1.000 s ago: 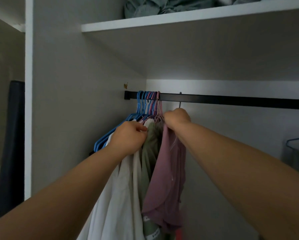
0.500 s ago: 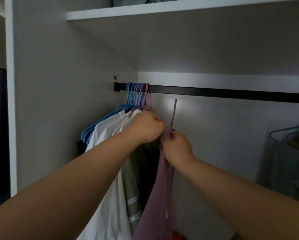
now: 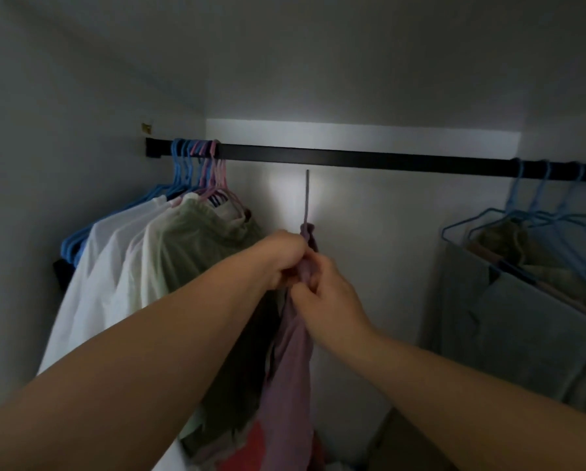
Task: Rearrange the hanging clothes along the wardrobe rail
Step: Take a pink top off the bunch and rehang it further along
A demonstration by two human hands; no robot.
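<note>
While both arms reach into the wardrobe, the left hand (image 3: 281,258) and right hand (image 3: 325,287) bunch the mauve garment (image 3: 293,368) between closed fingers, below the black rail (image 3: 352,159). White and green clothes (image 3: 169,253) crowd the rail's left end; grey-blue ones (image 3: 508,317) hang at its right end.

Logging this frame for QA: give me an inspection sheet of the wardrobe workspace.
Surface: black rail, bare along its middle.
Job's things: mauve garment on a hanger, off the rail, its hook upright below it; white and green clothes bunched at the left end; grey-green clothes on blue hangers at the right end.
Clutter: red item low down, unclear.
Hands: left hand and right hand both grip the mauve garment's neck.
Cables: nothing seen.
Surroundings: white wardrobe walls, dim light.
</note>
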